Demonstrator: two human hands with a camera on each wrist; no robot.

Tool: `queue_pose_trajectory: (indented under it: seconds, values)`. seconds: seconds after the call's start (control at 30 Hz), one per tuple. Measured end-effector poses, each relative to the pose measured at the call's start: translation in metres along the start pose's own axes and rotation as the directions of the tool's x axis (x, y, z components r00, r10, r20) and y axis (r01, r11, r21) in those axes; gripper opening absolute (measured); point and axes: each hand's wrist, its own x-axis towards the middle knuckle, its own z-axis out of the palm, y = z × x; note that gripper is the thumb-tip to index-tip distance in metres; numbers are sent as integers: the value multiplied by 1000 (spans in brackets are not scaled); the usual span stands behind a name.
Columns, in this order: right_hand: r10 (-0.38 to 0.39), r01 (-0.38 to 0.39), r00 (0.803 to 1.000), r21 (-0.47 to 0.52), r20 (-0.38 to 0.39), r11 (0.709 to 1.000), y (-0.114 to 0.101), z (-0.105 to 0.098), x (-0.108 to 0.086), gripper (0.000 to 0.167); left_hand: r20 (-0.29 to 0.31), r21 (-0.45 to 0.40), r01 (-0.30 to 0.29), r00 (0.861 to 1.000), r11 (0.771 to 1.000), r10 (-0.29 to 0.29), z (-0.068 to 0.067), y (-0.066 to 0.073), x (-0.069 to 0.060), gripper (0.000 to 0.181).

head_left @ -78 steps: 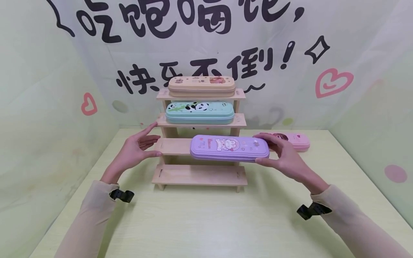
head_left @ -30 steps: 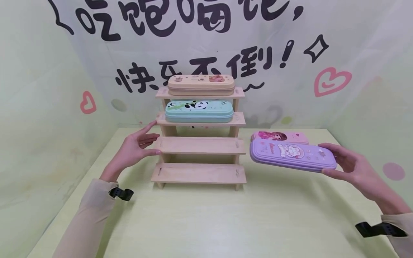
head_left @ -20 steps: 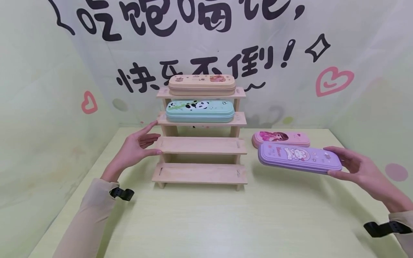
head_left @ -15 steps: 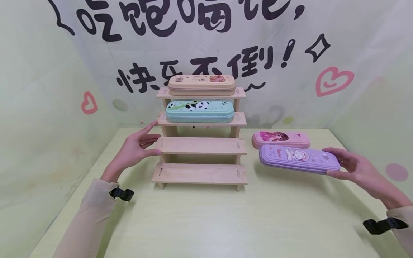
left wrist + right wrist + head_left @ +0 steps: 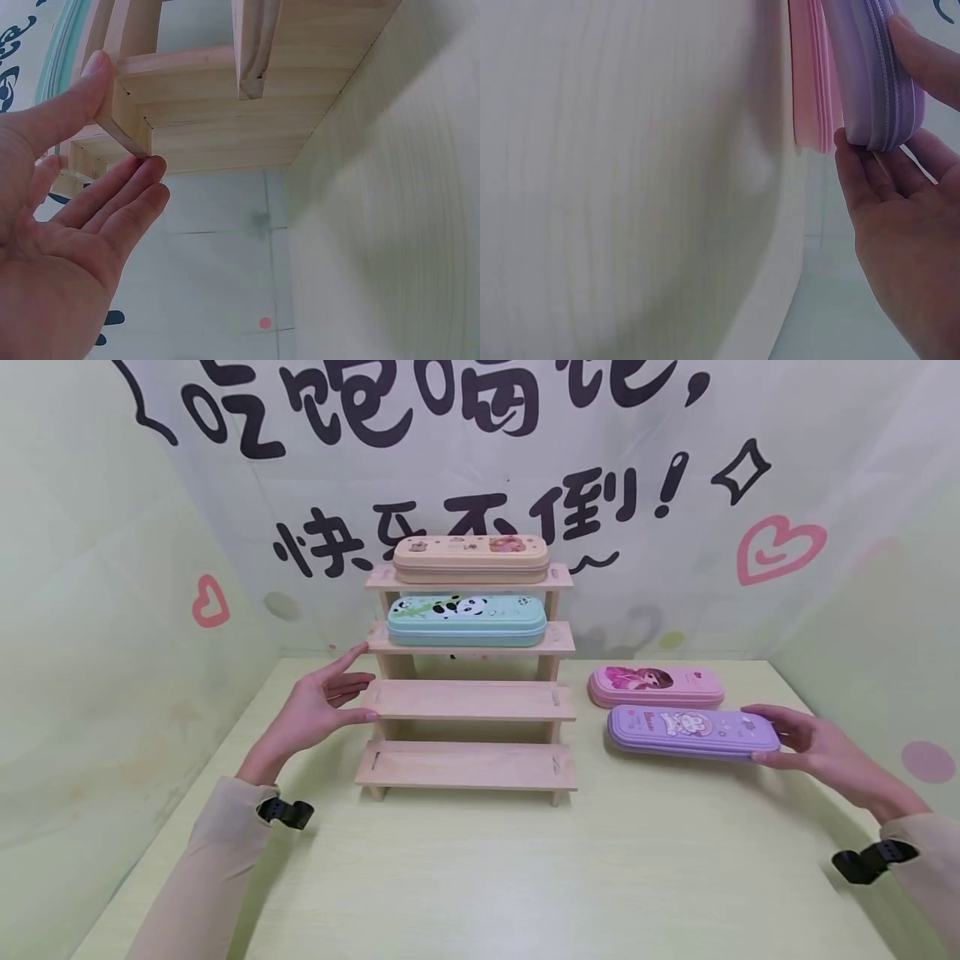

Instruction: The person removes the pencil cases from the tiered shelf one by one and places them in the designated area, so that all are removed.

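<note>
My right hand point(image 5: 832, 758) pinches the right end of a purple case point(image 5: 693, 732) with a rabbit print, just in front of a pink case point(image 5: 656, 686) on the table. In the right wrist view, thumb and fingers of my right hand point(image 5: 907, 217) lie on either side of the zipped purple case point(image 5: 866, 75). At the left edge of a stepped wooden rack point(image 5: 465, 699), my left hand point(image 5: 311, 710) holds a shelf end. The left wrist view shows the thumb of my left hand point(image 5: 82, 202) on one side of the shelf end point(image 5: 124, 124), fingertips on the other.
A cream case point(image 5: 470, 560) lies on the rack's top shelf, and a teal panda case point(image 5: 467, 622) on the one below. The two lower shelves are bare. Behind stands a printed wall cloth point(image 5: 675, 568); the pale table point(image 5: 465, 877) extends in front.
My right hand has carried the purple case from in front of the rack to the right, then lowered it near the pink case, which is now in fuller view. The left hand has stayed put.
</note>
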Motion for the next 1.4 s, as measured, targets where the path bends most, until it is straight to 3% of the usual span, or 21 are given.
queue_pose_trajectory:
  seconds: [0.57, 0.8, 1.4]
  values:
    - [43, -42, 997, -30, 57, 999, 11, 5, 24, 73, 1, 7, 14, 1000, 1000, -14, 0, 0, -2, 102]
    - [99, -91, 989, -78, 107, 993, 19, 3, 31, 79, -4, 1, 12, 1000, 1000, -12, 0, 0, -1, 102]
    - [89, -76, 990, -119, 108, 990, 26, 4, 42, 77, 0, -9, 14, 1000, 1000, -14, 0, 1, -1, 102]
